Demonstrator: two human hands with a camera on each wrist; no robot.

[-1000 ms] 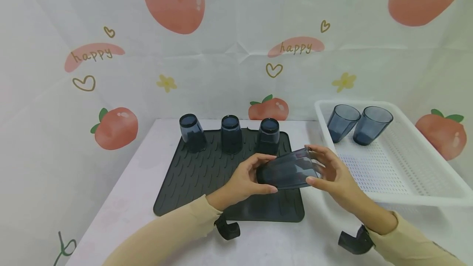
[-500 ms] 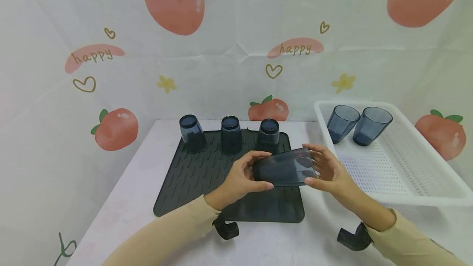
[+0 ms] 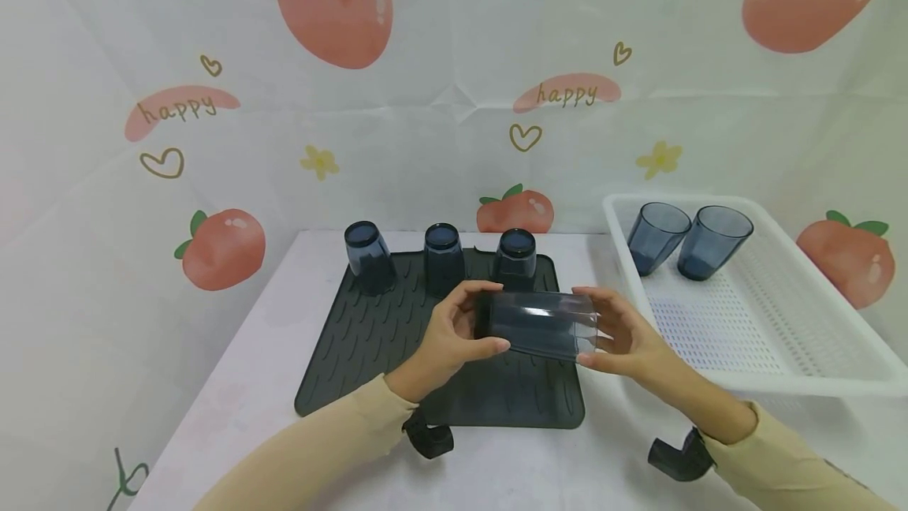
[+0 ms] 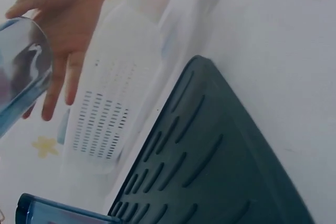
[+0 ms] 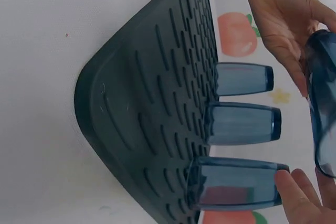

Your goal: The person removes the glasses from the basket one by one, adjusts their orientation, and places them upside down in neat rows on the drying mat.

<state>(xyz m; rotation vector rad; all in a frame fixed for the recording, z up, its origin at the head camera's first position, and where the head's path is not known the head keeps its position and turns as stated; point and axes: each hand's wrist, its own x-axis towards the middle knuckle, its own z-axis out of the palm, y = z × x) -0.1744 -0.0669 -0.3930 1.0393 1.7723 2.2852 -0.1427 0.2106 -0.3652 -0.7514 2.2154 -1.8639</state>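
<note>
Glass (image 3: 535,326) is sideways above the mat (image 3: 362,361), left hand (image 3: 441,344) curled round its base, right hand (image 3: 634,344) pinching its rim. I'm reading this as the flipping step; next probably calls for rim-down, near the upturned glasses (image 3: 444,262).

White table (image 3: 539,471): backed by a white, creased sheet (image 3: 454,14) | sheet is printed with red fruits (image 3: 223,252), some green-leaved, two yellow flowers (image 3: 660,158) and four gold heart outlines (image 3: 526,145) | "happy" is lettered twice over pink streaks (image 3: 567,92) | a green looped line (image 3: 124,487) is drawn at lower left
</note>
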